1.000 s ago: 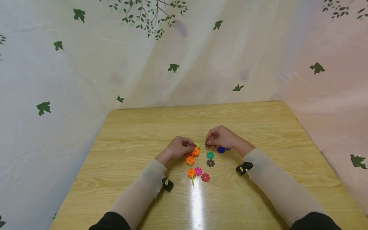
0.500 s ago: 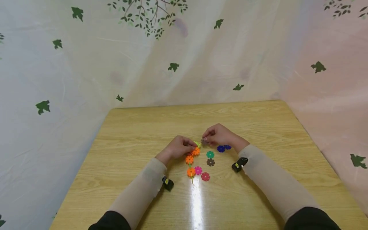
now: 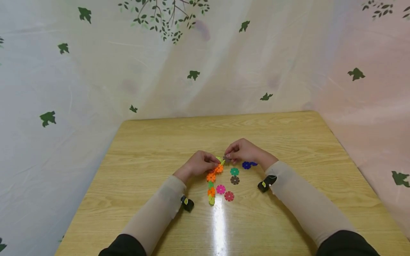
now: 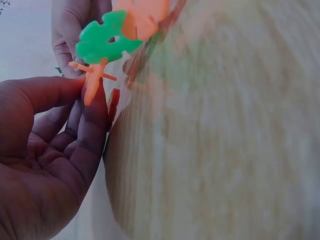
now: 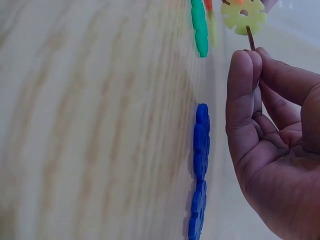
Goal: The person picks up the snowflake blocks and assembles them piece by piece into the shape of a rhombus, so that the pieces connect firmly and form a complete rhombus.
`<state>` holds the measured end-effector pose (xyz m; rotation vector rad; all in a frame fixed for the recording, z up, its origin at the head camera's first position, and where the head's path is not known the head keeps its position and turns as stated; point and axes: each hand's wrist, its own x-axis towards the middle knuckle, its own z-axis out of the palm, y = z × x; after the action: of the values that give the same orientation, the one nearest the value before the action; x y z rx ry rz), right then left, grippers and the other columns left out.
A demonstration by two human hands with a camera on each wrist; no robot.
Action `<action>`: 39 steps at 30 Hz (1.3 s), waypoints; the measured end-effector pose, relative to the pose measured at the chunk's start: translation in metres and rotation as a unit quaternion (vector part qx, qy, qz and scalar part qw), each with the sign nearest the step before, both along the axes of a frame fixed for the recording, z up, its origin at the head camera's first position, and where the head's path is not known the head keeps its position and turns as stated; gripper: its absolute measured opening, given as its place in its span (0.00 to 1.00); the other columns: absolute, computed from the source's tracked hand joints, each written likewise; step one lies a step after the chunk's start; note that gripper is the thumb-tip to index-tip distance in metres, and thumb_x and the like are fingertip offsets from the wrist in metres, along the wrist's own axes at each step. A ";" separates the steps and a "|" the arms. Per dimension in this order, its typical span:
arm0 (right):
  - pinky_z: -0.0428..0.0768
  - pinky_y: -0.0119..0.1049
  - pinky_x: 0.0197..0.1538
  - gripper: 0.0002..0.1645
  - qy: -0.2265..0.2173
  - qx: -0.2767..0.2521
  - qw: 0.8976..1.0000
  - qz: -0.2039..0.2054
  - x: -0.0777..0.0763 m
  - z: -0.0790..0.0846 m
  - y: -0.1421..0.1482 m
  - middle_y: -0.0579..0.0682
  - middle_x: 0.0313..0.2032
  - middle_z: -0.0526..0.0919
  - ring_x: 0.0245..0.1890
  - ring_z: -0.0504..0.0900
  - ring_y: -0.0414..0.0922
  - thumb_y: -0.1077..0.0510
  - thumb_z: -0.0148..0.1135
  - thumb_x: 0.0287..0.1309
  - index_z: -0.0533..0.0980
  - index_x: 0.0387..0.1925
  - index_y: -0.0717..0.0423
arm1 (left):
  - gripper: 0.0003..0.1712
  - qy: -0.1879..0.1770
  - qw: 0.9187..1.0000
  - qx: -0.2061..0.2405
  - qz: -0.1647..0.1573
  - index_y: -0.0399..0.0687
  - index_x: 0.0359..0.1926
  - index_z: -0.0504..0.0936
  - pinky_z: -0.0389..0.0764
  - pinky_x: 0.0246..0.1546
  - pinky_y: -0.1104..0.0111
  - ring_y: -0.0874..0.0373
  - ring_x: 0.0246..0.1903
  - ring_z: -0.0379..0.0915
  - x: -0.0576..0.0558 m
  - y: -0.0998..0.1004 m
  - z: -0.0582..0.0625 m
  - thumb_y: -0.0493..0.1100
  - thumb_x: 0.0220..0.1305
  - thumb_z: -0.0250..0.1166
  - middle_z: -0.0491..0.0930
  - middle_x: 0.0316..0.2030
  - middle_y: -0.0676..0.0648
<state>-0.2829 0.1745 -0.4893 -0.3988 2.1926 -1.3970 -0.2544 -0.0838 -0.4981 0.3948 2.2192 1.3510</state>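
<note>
A chain of notched plastic flower discs, orange (image 3: 211, 177), green (image 3: 210, 185) and yellow (image 3: 211, 200), runs over the table toward me from the left hand (image 3: 201, 163). Finger and thumb of that hand pinch an orange disc (image 4: 94, 85) of the chain, seen edge-on in the left wrist view next to a green disc (image 4: 107, 42). Opposite it, the right hand (image 3: 244, 150) pinches a brown disc (image 5: 251, 39) between thumb and fingertips. The brown disc's edge meets the notched rim of a yellow disc (image 5: 245, 22) at the chain's far end.
Right of the chain lie loose discs: green (image 3: 234, 171), brown (image 3: 235, 180), pink (image 3: 220, 189) and red (image 3: 229, 196). Blue discs (image 5: 201, 142) lie flat below the right hand. A printed cloth (image 3: 224, 89) hangs behind the wooden table (image 3: 153, 142).
The right hand has moved left, bringing the brown disc to the yellow one. The chain's near end has turned and shifted slightly left, away from the pink disc. The left hand keeps its place.
</note>
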 end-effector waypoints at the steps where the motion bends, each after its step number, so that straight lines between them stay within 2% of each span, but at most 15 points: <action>1: 0.88 0.42 0.41 0.10 -0.001 0.000 1.000 0.001 0.000 -0.001 0.000 0.55 0.42 0.90 0.35 0.88 0.48 0.66 0.63 0.72 0.85 0.49 0.65 | 0.08 0.000 1.000 0.001 0.000 0.47 0.47 0.91 0.85 0.38 0.67 0.58 0.34 0.83 0.000 0.000 0.000 0.43 0.72 0.69 0.88 0.38 0.50; 14: 0.89 0.44 0.42 0.10 -0.009 -0.014 1.000 -0.006 0.004 -0.003 -0.003 0.56 0.41 0.90 0.33 0.87 0.47 0.67 0.64 0.71 0.85 0.49 0.68 | 0.07 -0.003 1.000 0.008 0.005 0.46 0.46 0.91 0.85 0.36 0.66 0.58 0.32 0.84 0.002 0.001 -0.004 0.40 0.72 0.69 0.89 0.36 0.49; 21: 0.89 0.44 0.40 0.09 -0.016 -0.022 0.999 -0.018 0.005 -0.004 -0.004 0.58 0.40 0.90 0.31 0.88 0.47 0.68 0.65 0.70 0.85 0.47 0.69 | 0.06 -0.025 0.999 0.028 0.024 0.45 0.45 0.92 0.86 0.37 0.66 0.58 0.32 0.84 0.002 0.005 -0.005 0.38 0.70 0.71 0.89 0.37 0.48; 29: 0.89 0.44 0.40 0.10 -0.045 -0.046 0.998 -0.027 0.005 -0.009 -0.001 0.58 0.39 0.90 0.29 0.87 0.45 0.68 0.65 0.70 0.84 0.49 0.71 | 0.07 -0.022 0.998 0.043 0.034 0.42 0.45 0.90 0.86 0.36 0.66 0.57 0.31 0.83 0.003 0.009 -0.003 0.35 0.67 0.72 0.89 0.34 0.46; 39: 0.88 0.43 0.40 0.10 -0.071 -0.043 0.996 -0.032 0.004 -0.005 -0.002 0.57 0.37 0.90 0.29 0.86 0.44 0.70 0.64 0.70 0.84 0.49 0.71 | 0.08 -0.021 0.997 0.062 0.043 0.37 0.43 0.84 0.84 0.33 0.67 0.58 0.28 0.82 0.002 0.012 -0.005 0.31 0.64 0.73 0.87 0.31 0.45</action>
<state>-0.2791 0.1728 -0.4944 -0.2529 2.0524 -1.5093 -0.2520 -0.0716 -0.5026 0.3159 2.1471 1.5331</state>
